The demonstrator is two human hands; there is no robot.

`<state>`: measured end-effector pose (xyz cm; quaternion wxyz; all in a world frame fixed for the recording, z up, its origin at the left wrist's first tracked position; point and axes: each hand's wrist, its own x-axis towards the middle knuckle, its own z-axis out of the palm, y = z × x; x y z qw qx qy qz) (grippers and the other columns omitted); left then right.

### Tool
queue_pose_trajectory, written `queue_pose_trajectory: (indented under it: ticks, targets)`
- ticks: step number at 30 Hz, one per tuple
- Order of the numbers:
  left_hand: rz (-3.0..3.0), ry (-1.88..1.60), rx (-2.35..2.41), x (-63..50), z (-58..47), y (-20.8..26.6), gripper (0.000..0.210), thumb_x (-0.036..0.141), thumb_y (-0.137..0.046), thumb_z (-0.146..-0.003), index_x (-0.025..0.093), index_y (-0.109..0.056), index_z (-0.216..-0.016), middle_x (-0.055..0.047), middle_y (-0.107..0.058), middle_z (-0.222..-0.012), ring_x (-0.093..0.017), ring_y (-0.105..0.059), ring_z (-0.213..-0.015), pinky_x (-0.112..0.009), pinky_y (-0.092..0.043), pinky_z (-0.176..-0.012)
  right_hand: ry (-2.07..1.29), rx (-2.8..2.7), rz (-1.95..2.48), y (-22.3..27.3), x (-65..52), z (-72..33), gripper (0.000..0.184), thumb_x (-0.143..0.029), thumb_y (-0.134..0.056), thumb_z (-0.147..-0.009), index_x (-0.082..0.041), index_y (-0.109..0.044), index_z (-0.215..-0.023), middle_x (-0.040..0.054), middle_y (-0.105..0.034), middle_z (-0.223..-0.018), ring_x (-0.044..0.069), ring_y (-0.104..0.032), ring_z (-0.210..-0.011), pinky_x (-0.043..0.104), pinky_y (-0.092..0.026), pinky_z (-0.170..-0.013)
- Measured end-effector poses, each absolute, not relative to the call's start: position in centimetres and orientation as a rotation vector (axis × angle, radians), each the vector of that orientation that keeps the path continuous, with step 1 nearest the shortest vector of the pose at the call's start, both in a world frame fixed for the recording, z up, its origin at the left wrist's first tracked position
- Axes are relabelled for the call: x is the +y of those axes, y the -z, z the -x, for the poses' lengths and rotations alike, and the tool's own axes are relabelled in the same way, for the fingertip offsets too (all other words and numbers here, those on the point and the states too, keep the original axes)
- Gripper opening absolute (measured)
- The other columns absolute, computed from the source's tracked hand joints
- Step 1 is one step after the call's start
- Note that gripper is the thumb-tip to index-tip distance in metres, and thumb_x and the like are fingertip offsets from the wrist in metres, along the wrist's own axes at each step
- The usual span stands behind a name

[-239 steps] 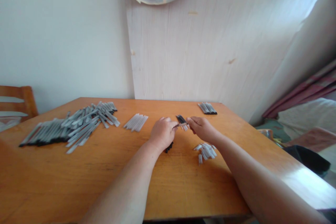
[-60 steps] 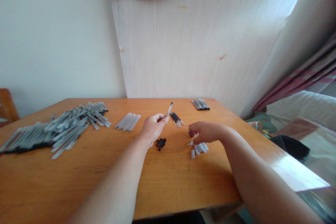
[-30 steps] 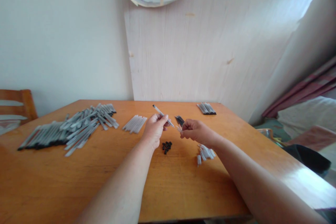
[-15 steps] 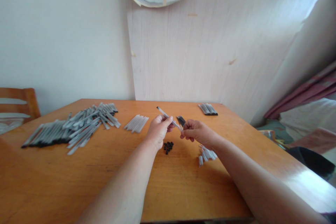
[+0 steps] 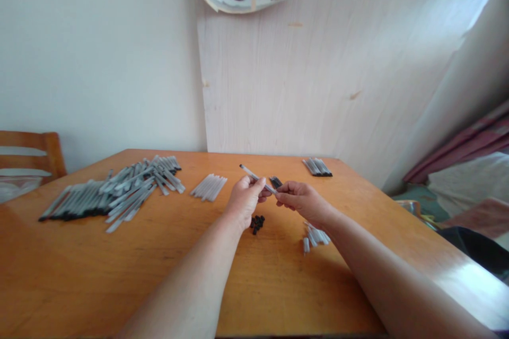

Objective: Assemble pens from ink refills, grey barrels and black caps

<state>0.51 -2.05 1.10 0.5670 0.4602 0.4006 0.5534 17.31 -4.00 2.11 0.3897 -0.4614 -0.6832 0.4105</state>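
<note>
A clear pen [image 5: 249, 171] with a black end slants between my hands above the middle of the table. My left hand [image 5: 247, 198] is closed round its barrel, thumb on top. At the pen's lower right end, my right hand [image 5: 300, 199] pinches the tip; whether a cap sits there is hidden by the fingers. Below the hands lie several small black plugs [image 5: 258, 223]. Several clear caps [image 5: 316, 235] lie beneath my right forearm. Thin dark refills [image 5: 275, 182] show just behind the hands, partly covered.
A large heap of clear pens with black ends [image 5: 135, 185] covers the table's left side. Clear barrels [image 5: 209, 187] lie in a row nearer the middle. A small stack of black-ended pens [image 5: 317, 167] sits at the back right. A wooden chair [image 5: 51, 153] stands at left.
My right hand's fingers have drawn in closer to the left hand along the pen, covering more of its tip end. The whole view has shifted slightly.
</note>
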Motion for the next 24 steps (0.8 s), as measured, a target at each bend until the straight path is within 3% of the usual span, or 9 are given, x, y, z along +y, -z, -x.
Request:
queue_pose_trajectory:
  ticks: [24]
  targets:
    - [-0.916,-1.313,0.923,-3.12,-1.23,-1.33,0.019,0.031,-0.062,-0.08,0.018,-0.049,-0.082,-0.006,-0.07,-0.08,-0.016,-0.068,-0.073,-0.027,-0.044,-0.068,-0.944,-1.731,1.171,-1.72,-4.01,-16.97,0.017,-0.032,-0.058,-0.078,-0.016,-0.061,-0.083,0.0027,-0.064,-0.072,0.012,-0.051,-0.064,0.025,-0.039,-0.062]
